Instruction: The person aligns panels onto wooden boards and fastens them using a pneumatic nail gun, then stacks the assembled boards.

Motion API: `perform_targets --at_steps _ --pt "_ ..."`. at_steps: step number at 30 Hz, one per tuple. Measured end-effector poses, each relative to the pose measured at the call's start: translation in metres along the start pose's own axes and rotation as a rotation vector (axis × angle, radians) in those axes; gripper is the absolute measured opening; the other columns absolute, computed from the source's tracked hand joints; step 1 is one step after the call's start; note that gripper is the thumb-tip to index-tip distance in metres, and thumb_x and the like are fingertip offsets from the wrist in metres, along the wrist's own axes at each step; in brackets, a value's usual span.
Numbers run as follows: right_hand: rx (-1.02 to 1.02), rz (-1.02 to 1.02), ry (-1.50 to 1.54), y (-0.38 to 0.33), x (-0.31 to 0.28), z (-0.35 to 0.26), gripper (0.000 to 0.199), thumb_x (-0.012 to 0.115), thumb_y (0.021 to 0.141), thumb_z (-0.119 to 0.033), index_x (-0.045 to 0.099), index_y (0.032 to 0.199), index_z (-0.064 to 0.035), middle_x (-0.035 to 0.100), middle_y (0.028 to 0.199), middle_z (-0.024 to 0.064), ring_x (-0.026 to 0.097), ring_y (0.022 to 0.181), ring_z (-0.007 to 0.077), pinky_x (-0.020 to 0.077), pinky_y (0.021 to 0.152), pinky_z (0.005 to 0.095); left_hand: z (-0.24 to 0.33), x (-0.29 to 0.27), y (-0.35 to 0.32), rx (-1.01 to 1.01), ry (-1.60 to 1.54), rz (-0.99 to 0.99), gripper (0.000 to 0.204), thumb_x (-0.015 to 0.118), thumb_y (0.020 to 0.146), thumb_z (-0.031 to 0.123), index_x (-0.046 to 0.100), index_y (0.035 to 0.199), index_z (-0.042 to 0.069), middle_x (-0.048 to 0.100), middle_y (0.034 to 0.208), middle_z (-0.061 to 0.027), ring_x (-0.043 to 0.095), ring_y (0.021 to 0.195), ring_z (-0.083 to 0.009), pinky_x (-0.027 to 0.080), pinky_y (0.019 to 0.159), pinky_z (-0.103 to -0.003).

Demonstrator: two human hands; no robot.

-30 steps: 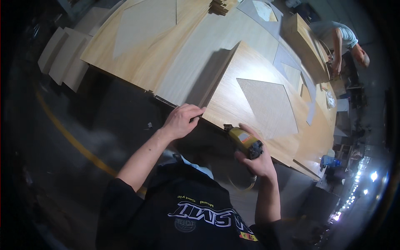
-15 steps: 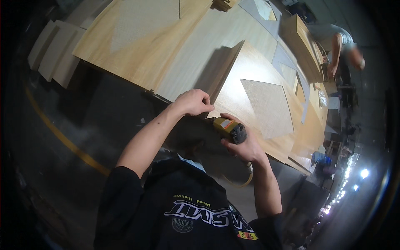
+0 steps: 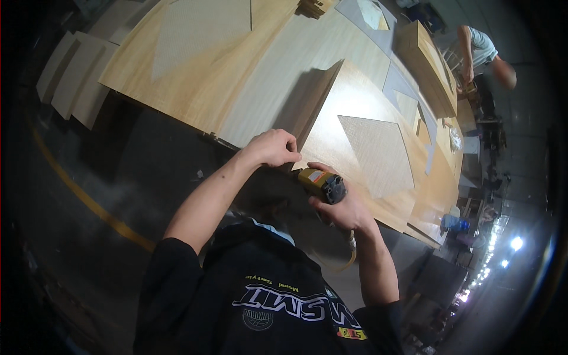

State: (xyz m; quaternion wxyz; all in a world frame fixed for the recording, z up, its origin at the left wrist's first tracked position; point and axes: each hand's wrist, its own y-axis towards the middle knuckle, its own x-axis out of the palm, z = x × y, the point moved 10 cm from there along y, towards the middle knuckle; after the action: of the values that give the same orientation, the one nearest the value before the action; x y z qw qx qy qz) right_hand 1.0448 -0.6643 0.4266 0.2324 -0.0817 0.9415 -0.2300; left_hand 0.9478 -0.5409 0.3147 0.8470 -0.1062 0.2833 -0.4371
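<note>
A light wooden panel with a grey diamond-shaped inlay lies raised on the work surface before me. At its near left corner my left hand is closed, thumb and forefinger pinched together against the edge; whatever they grip is hidden. Just to the right, my right hand wraps round a yellow and black nail gun, apparently air-driven. The tool's nose points left at the panel's near edge, close to my left fingertips. A yellowish hose hangs beneath the grip.
Large wood-grain panels spread beneath and to the left. Several pale boards lean at the far left. A stacked wooden block stands at the back right, where another person works. A yellow line marks the dark floor.
The view has shifted slightly. Both hands and the nail gun keep nearly the same place at the panel's corner. The other person has changed posture at the far right.
</note>
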Motion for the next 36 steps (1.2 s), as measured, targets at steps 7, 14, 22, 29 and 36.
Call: perform_targets --at_steps 7,14,22,29,36 --pt "0.062 0.107 0.266 -0.004 -0.06 -0.001 0.074 0.077 0.08 -0.007 0.049 0.149 -0.008 0.065 0.129 0.0124 0.065 0.107 0.0192 0.0548 0.09 0.0321 -0.004 0.007 -0.014 0.092 -0.086 0.21 0.027 0.077 0.086 0.031 0.073 0.097 0.007 0.073 0.089 -0.0153 0.071 0.085 -0.0301 0.055 0.077 -0.039" --pt "0.021 0.188 0.145 0.093 -0.18 -0.025 0.062 0.066 0.089 -0.016 0.049 0.148 -0.0053 0.071 0.102 0.0061 0.059 0.068 0.0089 0.0488 0.056 0.0236 -0.037 0.031 -0.066 0.038 -0.361 0.67 0.016 0.076 0.086 0.013 0.066 0.083 0.001 0.069 0.088 -0.0157 0.068 0.086 -0.0344 0.053 0.076 -0.04" --pt "0.176 0.211 0.111 0.229 -0.259 0.015 0.036 0.068 0.089 -0.029 0.068 0.113 -0.0019 0.073 0.091 0.0055 0.056 0.06 0.0105 0.0484 0.055 0.026 -0.024 0.037 -0.055 -0.003 -0.263 0.746 0.014 0.076 0.086 0.013 0.067 0.082 0.003 0.068 0.08 -0.0115 0.068 0.076 -0.0292 0.053 0.072 -0.039" --pt "0.165 0.157 0.151 0.274 -0.267 0.022 0.03 0.069 0.088 -0.029 0.071 0.103 -0.0031 0.073 0.088 0.0055 0.059 0.062 0.011 0.0493 0.055 0.0267 -0.028 0.039 -0.045 -0.08 -0.283 0.714 0.015 0.077 0.085 0.012 0.067 0.081 0.002 0.069 0.079 -0.0122 0.068 0.074 -0.0267 0.053 0.071 -0.037" --pt "0.201 0.125 0.143 0.278 -0.263 0.021 0.026 0.07 0.087 -0.026 0.071 0.1 -0.0033 0.073 0.088 0.0057 0.059 0.063 0.0104 0.0511 0.057 0.0255 -0.036 0.045 -0.04 -0.152 -0.289 0.636 0.019 0.078 0.087 0.018 0.07 0.087 0.0 0.073 0.082 -0.012 0.069 0.077 -0.0213 0.053 0.073 -0.035"
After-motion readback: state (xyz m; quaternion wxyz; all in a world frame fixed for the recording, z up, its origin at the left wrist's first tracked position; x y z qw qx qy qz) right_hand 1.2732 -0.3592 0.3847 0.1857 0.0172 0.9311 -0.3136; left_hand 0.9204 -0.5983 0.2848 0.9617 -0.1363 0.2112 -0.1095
